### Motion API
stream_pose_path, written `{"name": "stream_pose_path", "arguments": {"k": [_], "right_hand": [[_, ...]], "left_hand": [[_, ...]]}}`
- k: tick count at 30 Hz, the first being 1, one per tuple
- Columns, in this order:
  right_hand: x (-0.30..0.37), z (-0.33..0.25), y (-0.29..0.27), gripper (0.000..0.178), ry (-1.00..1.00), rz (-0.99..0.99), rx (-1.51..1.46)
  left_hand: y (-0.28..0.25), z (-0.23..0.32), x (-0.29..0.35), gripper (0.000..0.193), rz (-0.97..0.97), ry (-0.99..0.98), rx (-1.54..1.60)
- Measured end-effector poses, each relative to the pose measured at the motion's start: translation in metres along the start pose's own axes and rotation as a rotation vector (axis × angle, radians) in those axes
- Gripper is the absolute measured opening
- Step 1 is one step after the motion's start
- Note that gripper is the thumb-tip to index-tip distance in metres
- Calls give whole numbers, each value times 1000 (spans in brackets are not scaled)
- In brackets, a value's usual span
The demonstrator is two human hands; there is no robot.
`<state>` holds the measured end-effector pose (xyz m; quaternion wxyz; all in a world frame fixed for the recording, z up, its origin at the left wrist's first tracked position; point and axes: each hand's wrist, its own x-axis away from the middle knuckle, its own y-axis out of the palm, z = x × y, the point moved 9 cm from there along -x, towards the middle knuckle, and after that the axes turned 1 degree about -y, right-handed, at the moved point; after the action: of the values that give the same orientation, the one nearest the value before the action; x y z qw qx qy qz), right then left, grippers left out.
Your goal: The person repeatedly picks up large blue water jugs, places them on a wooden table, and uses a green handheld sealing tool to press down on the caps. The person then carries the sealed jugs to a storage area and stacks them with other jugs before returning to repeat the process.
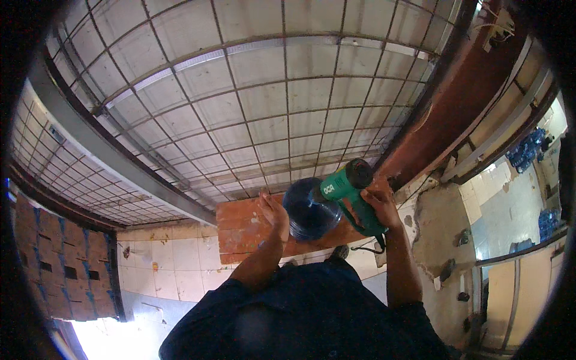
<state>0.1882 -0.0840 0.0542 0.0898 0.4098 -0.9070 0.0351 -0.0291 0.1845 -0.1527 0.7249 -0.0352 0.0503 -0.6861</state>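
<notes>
A large clear-blue water jug point(309, 225) stands on a reddish-orange wooden bench in front of me. My right hand point(381, 207) is wrapped round the handle of a green heat gun point(344, 186) with a dark round rear end. The gun's nozzle points left at the top of the jug, very close to it, and its body hides part of the jug's neck. On the jug's left side, my left hand point(273, 209) is held up with its fingers stretched out and nothing in it. Whether it touches the jug I cannot tell.
The wooden bench point(240, 231) stands against a wire-grid wall point(255, 90). A rusty brown post point(441, 96) rises at the right. Stacked brown crates point(69, 258) stand at the far left. More blue jugs point(531, 150) lie beyond a rail at the far right. Pale tiles cover the floor.
</notes>
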Motion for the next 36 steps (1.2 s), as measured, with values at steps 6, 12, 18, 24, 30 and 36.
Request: {"name": "stream_pose_path", "arguments": {"k": [6, 12, 18, 24, 30, 36], "right_hand": [[-20, -14, 22, 30, -36, -91, 101], [-27, -15, 19, 31, 25, -50, 313], [-40, -19, 22, 29, 33, -103, 324], [-34, 6, -23, 29, -172, -117, 542], [-11, 30, -105, 34, 14, -10, 195], [-13, 38, -163, 31, 152, 26, 207]], "left_hand": [[-30, -16, -36, 53, 27, 39, 301], [-54, -28, -51, 52, 91, -216, 402], [-44, 6, -64, 49, 27, -85, 597], [34, 108, -27, 40, -405, 119, 214], [152, 162, 59, 54, -413, 784, -621], [197, 89, 80, 55, -709, 715, -1152]]}}
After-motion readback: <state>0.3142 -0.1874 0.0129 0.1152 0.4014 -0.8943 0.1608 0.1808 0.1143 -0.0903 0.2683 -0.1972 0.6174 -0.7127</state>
